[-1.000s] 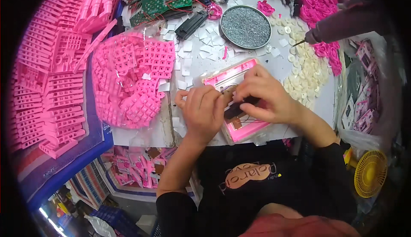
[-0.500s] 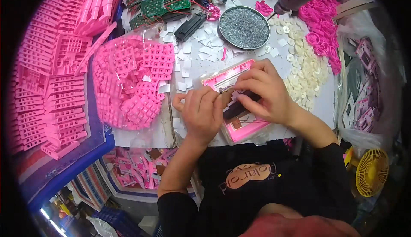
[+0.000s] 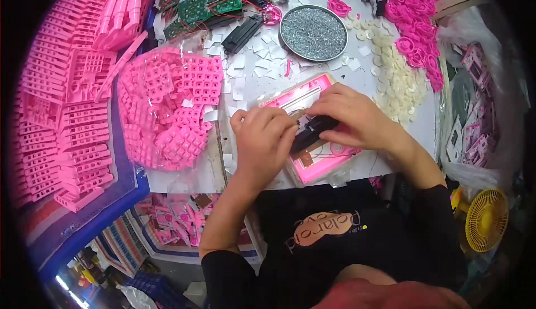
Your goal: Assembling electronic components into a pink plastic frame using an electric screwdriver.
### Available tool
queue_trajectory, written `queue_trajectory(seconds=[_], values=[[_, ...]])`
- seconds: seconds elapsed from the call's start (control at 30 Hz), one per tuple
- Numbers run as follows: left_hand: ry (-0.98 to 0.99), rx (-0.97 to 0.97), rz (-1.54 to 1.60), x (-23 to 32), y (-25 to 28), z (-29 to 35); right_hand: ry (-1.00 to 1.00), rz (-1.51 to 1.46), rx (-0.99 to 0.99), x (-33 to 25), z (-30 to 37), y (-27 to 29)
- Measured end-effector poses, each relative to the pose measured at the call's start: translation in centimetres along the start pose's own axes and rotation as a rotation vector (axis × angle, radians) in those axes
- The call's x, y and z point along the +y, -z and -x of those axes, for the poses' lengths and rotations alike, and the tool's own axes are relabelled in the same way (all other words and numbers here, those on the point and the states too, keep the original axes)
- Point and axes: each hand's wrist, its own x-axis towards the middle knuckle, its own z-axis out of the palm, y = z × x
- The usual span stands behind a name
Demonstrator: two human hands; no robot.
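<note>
A pink plastic casing (image 3: 315, 170) lies tilted on the white table in front of me, over a clear plastic bag. Across its middle is a black oblong plastic part (image 3: 306, 140), with thin wires beside it. My right hand (image 3: 357, 118) grips the right end of this black part between thumb and fingers. My left hand (image 3: 261, 146) is at the part's left end, its fingers bent and closed; the fingertips press against the part or the casing's edge, and I cannot tell which.
A bag of pink keypads (image 3: 173, 108) and stacked pink casings (image 3: 84, 125) lie left. Behind are a round tin of screws (image 3: 314, 32), green circuit boards (image 3: 209, 5) and paper squares (image 3: 262, 49). White discs (image 3: 399, 85), pink rings (image 3: 413, 24) and a yellow fan (image 3: 486, 221) are right.
The black part has turned between my hands and shows more of its black side. The dark hanging tool at the upper right has moved up, mostly out of the picture.
</note>
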Motion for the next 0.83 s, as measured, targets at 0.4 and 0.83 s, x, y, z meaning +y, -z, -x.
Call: queue_trajectory(seconds=[0.4,0.83], values=[[-0.199,-0.381,-0.145,0.6,2.6,-2.3,0.035,0.059,-0.043,-0.3,-0.4,-0.6],[0.41,-0.369,0.157,1.9,2.0,-1.9,0.087,0.4,-0.112,-2.2,-0.5,-1.0]])
